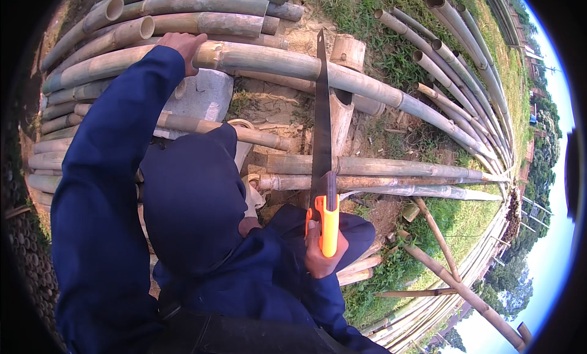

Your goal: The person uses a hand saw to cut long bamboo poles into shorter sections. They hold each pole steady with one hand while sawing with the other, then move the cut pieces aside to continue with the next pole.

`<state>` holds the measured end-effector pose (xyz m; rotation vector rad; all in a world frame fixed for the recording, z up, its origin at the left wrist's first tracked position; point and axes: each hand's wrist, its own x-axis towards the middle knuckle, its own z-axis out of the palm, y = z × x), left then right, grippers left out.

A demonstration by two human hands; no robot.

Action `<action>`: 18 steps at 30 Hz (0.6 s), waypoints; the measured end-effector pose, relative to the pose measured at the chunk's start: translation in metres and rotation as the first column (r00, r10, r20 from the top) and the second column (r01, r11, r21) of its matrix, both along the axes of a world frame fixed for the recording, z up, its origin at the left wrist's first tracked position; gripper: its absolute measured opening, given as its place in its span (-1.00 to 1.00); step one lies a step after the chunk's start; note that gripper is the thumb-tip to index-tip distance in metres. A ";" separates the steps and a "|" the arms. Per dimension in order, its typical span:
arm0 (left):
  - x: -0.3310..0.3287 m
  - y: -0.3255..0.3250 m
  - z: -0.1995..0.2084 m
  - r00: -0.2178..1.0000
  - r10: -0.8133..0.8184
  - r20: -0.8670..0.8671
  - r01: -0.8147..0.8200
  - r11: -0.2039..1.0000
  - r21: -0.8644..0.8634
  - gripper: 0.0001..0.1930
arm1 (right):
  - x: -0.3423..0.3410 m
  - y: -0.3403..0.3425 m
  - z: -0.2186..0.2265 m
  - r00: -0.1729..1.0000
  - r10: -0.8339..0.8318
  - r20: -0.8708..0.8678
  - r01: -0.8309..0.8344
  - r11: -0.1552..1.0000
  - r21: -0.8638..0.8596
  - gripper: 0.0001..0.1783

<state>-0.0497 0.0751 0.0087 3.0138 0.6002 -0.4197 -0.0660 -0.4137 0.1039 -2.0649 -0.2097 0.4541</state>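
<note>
My left hand [183,47] is wrapped over a thick bamboo pole [263,57] near its left part and presses it from above. In my right hand [324,253] is a handsaw [322,121] with a dark blade and an orange handle. The blade points away from me and crosses the pole well to the right of my left hand. Whether its teeth bite into the bamboo cannot be made out. Under the pole, close to the blade, stands a short bamboo post [341,118] with an open hollow top. My bent legs in dark trousers are below the pole.
Cut bamboo poles [208,24] are stacked at the far left. More poles [452,66] lie fanned on grass at the right. Several thinner poles [367,165] lie across the middle. A grey block [205,94] sits beneath the held pole. A slanted bamboo frame [458,287] stands lower right.
</note>
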 end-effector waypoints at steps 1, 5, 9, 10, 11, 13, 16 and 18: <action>0.002 -0.001 -0.002 1.000 -0.007 -0.008 0.007 1.000 -0.010 -0.33 | 0.016 0.015 -0.009 1.000 -0.016 0.000 0.016 0.999 0.033 -0.75; 0.006 -0.001 0.003 1.000 -0.021 0.003 0.021 1.000 -0.011 -0.33 | 0.126 0.118 -0.058 0.978 0.034 0.205 -0.071 0.982 0.174 -0.73; 0.002 -0.004 0.005 1.000 -0.010 -0.007 0.010 0.999 -0.034 -0.35 | 0.100 0.088 -0.059 0.999 0.021 0.029 -0.025 0.989 0.149 -0.86; 0.006 0.001 0.006 1.000 0.008 -0.017 -0.008 0.999 -0.038 -0.36 | 0.078 0.065 -0.050 1.000 0.017 0.010 -0.018 0.992 0.124 -0.85; 0.003 0.002 0.004 1.000 0.003 -0.009 -0.004 1.000 -0.025 -0.38 | 0.043 0.032 -0.033 0.999 0.004 -0.043 0.000 0.996 0.088 -0.83; 0.002 0.001 0.009 0.999 0.011 -0.040 -0.013 0.999 -0.033 -0.36 | -0.014 -0.020 0.006 0.990 -0.023 -0.138 0.026 0.999 0.022 -0.76; -0.002 0.001 -0.001 1.000 -0.009 0.001 0.009 1.000 -0.021 -0.35 | -0.026 -0.026 0.027 0.997 0.017 -0.071 -0.017 1.000 -0.006 -0.71; -0.007 0.006 -0.006 1.000 -0.008 0.022 0.008 1.000 -0.016 -0.35 | 0.021 0.014 -0.010 0.999 0.005 -0.044 -0.004 1.000 0.021 -0.80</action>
